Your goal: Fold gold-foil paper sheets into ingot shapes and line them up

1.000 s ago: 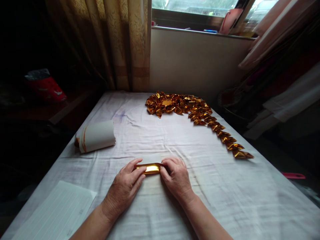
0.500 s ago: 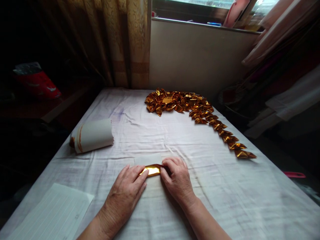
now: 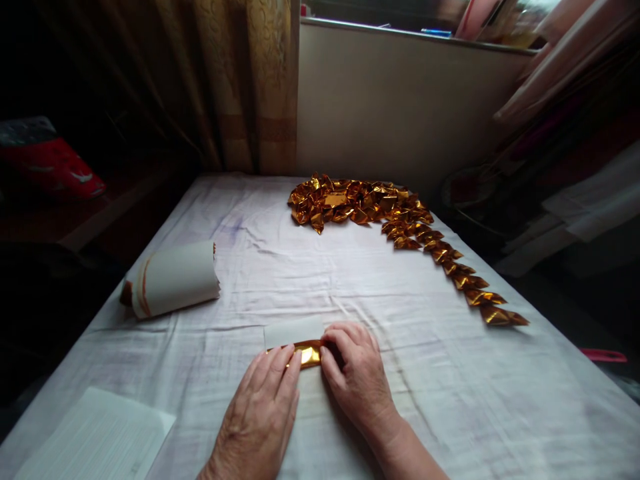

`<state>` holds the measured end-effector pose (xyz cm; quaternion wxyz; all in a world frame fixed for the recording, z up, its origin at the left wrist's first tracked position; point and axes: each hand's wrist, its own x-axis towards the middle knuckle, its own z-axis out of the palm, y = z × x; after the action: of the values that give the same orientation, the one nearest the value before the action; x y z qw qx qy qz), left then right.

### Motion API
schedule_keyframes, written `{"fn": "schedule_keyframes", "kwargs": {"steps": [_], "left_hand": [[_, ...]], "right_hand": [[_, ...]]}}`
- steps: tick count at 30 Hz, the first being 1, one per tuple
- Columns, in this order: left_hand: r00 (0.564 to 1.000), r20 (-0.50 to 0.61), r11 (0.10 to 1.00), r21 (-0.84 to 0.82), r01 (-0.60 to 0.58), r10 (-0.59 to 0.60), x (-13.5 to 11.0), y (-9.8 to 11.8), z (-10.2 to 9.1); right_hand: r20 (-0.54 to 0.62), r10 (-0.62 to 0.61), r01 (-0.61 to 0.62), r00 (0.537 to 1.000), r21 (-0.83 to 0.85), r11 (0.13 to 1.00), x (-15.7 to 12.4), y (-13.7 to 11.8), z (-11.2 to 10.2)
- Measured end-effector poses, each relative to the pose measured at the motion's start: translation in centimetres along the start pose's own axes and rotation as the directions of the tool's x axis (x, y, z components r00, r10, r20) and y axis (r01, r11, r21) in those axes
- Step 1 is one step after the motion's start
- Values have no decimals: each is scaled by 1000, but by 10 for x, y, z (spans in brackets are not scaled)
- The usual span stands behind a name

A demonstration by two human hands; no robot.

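In front of me on the cloth lies a sheet of gold foil paper [image 3: 311, 354], its near edge folded over into a shiny strip. The sheet's white back [image 3: 294, 331] shows flat behind the fold. My left hand [image 3: 263, 407] rests on the left part of the strip, fingers stretched out and pressed flat along it. At the strip's right end, my right hand [image 3: 356, 367] pinches it between thumb and bent fingers. That end of the paper is hidden under the fingers.
A white roll [image 3: 175, 280] with gold inside lies to the left. Folded gold foil pieces [image 3: 360, 200] form a heap and a trailing chain at the back right. A printed sheet [image 3: 100, 433] lies at front left. Beyond the table hangs a curtain [image 3: 245, 87].
My left fingers have straightened from a pinch and now lie flatter over the gold strip. My right hand keeps its hold on the right end. The view has shifted slightly.
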<state>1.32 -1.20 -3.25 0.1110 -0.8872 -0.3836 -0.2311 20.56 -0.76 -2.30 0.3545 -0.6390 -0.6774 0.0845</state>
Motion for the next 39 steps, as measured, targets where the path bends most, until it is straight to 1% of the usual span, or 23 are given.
{"fn": "schedule_keyframes", "kwargs": {"steps": [3,6,10,16,19,25,31,35,39], "left_hand": [[997,72,1000,-27,-1,3,-1,0,-3],[995,103,1000,-22,3,-1,2,1,-7],[996,91,1000,8,25,-26,4,8,-8],[996,84,1000,17,18,-19,2,18,-7],[995,97,1000,11,29,-30,2,17,-8],[992,123,1000,5,1,-2,3,14,-10],[994,105,1000,24,13,-15,5,15,-9],[991,134,1000,26,-9,5,6,14,-11],[990,139,1000,9,-7,5,6,13,-11]], "right_hand": [[9,-7,7,1000,-1,1000,0,1,-1],[11,-21,21,1000,-4,1000,0,2,-1],[9,-30,30,1000,-14,999,0,3,-1],[21,-30,30,999,-24,999,0,3,-2],[20,-33,34,999,-32,999,0,3,-3],[17,-39,40,999,-39,998,0,4,-2],[17,-42,42,999,-36,998,0,5,-2],[23,-30,31,999,-43,999,0,5,-2],[11,-28,29,1000,-52,998,-1,7,-1]]}}
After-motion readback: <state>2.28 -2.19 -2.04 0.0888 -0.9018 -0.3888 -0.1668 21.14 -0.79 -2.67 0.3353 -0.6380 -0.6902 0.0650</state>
